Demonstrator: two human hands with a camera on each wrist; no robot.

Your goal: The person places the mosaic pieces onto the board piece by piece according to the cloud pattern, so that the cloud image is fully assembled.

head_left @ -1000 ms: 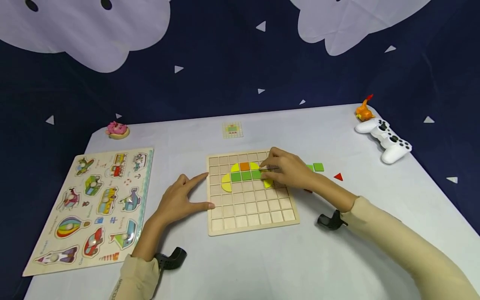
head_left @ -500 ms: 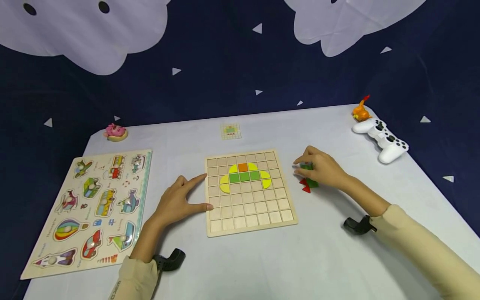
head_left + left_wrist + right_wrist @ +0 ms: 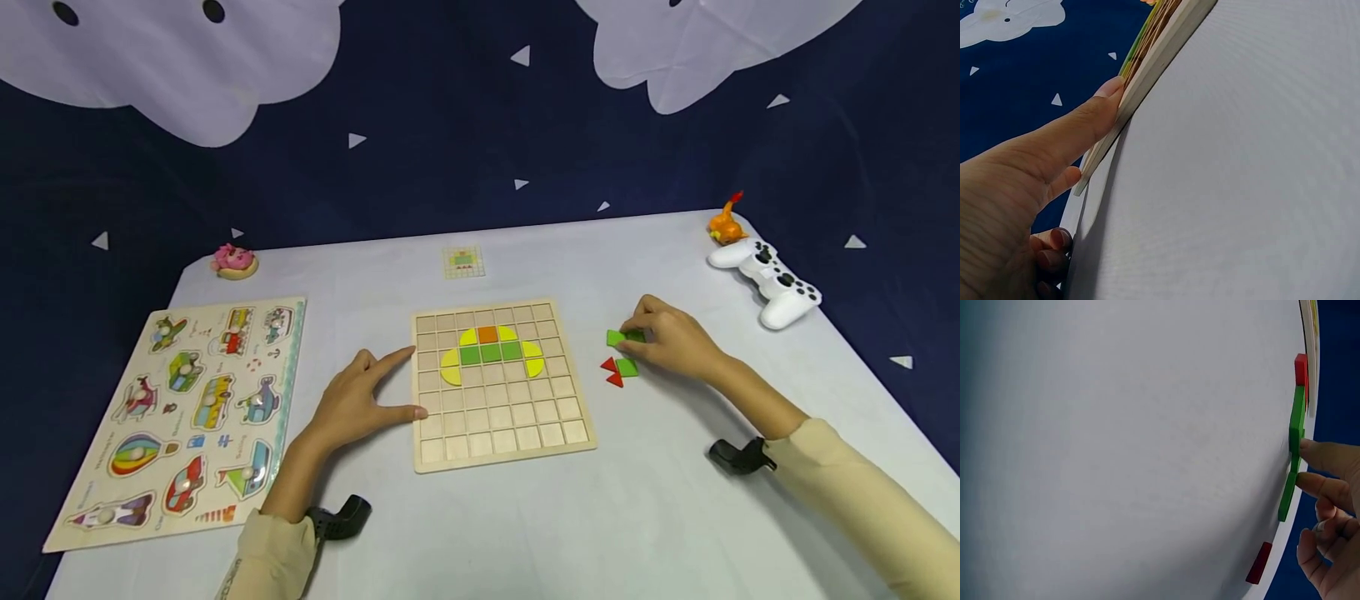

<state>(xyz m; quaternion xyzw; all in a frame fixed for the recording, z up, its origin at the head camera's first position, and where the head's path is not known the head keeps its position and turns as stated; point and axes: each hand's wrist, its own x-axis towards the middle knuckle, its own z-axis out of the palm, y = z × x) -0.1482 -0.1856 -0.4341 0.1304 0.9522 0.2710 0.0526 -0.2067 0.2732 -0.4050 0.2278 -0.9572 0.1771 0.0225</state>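
Green tiles (image 3: 627, 367) lie on the counter (image 3: 525, 533) right of the gridded board (image 3: 480, 421), at the bent fingers of the nearer right hand (image 3: 675, 340), whose pinch cannot be confirmed, the left hand (image 3: 356, 407) spread against the board's left edge.

L hand (image 3: 1013, 194): thumb tip on board's (image 3: 1163, 56) edge, 2nd fingertip by its lower end, other fingers bent below, partly hidden. Board near edge-on, slanting up to R, w/ green strip (image 3: 1139, 40) on top. White cloth (image 3: 1241, 156) R; navy bkgd (image 3: 1010, 94) L, w/ cloud (image 3: 1016, 22) + triangles (image 3: 1056, 99).
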